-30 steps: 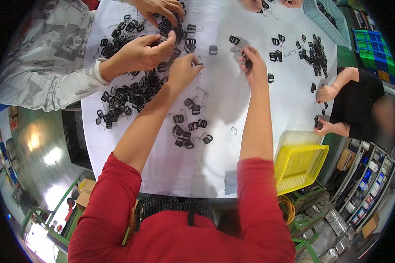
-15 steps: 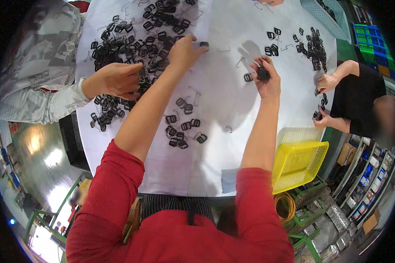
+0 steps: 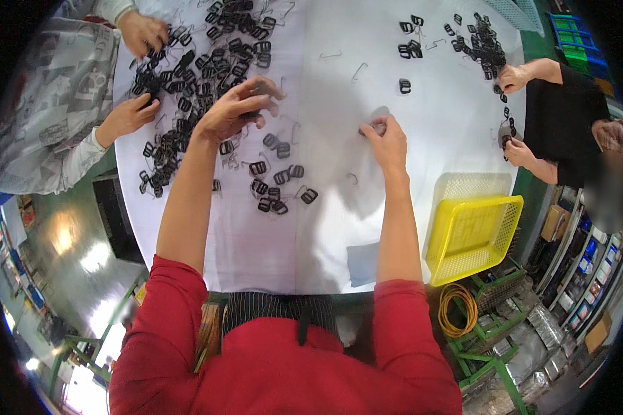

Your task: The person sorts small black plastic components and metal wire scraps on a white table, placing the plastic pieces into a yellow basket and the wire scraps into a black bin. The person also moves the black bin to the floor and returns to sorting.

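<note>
Over the right edge of a large heap of black plastic strap buckles (image 3: 232, 66), my left hand (image 3: 232, 114) hovers with its fingers apart and curled, slightly blurred. Dark shapes show below its fingers; I see nothing gripped there. My right hand (image 3: 389, 144) is closed over the white table, with dark bits of black buckles showing at its thumb and fingertips; the rest is hidden by the hand. One single buckle (image 3: 404, 86) lies beyond it. A thin bent wire hook (image 3: 359, 71) lies farther up. Between my forearms is a small scatter of buckles (image 3: 282, 177).
On the left, another person's hands (image 3: 128, 114) work at the heap. At right, a co-worker's hands (image 3: 516, 79) handle buckles beside a second pile (image 3: 488, 48). A yellow plastic basket (image 3: 432, 259) sits at the table's right edge. A grey cloth patch (image 3: 362, 266) lies at the near edge.
My left hand has pulled back left and nearer, its fingers opening. My right hand has come nearer and left and turned palm down. The person at left now has both hands at the heap.
</note>
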Motion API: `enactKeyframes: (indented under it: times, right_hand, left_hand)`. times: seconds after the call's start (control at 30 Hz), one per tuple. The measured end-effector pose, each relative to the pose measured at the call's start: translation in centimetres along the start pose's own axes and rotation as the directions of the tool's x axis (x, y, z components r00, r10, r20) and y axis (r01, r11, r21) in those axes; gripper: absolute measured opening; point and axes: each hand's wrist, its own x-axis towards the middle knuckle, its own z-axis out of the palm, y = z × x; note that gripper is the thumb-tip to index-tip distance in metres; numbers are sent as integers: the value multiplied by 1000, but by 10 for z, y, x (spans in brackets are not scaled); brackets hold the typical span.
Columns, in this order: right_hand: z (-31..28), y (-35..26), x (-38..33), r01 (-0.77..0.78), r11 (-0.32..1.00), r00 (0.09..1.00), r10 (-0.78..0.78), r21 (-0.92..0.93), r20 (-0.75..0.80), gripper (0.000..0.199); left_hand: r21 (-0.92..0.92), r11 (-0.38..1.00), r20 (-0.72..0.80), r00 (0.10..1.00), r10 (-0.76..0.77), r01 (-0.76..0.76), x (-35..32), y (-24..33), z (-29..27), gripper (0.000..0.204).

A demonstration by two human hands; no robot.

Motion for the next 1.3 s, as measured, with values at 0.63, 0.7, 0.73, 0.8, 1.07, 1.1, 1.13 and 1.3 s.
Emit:
enactKeyframes:
  times: [0.63,0.7,0.73,0.8,1.07,1.1,1.13,1.3]
  right_hand:
    - [-32,48,126,-19,1000,967,23,17,-252,28]
    - [-19,37,121,143,950,958,-203,-277,-203,32]
    - [-10,30,111,234,935,954,-273,-266,-121,33]
    - [1,6,79,191,977,974,-200,92,103,33]
    - [12,-3,-55,-298,344,933,-93,890,348,25]
    - [20,1,-56,-333,501,910,-52,799,412,29]
    - [32,4,-61,-206,722,938,-46,660,343,29]
    - [82,-35,-104,166,970,982,-148,-178,114,25]
  left_hand:
    - [-36,979,-72,976,-204,202,-61,-58,20,18]
    - [-170,980,-36,993,-113,105,-65,-47,20,19]
    - [-144,983,-89,988,-123,110,-61,-45,22,17]
    - [213,943,-295,937,-189,257,-46,-59,19,22]
    - [905,396,-281,919,276,158,-33,-104,78,33]
    - [875,441,-312,928,204,197,-34,-100,75,32]
    - [842,483,-341,931,131,241,-38,-96,71,32]
    - [501,832,-205,967,-154,239,-79,-72,18,23]
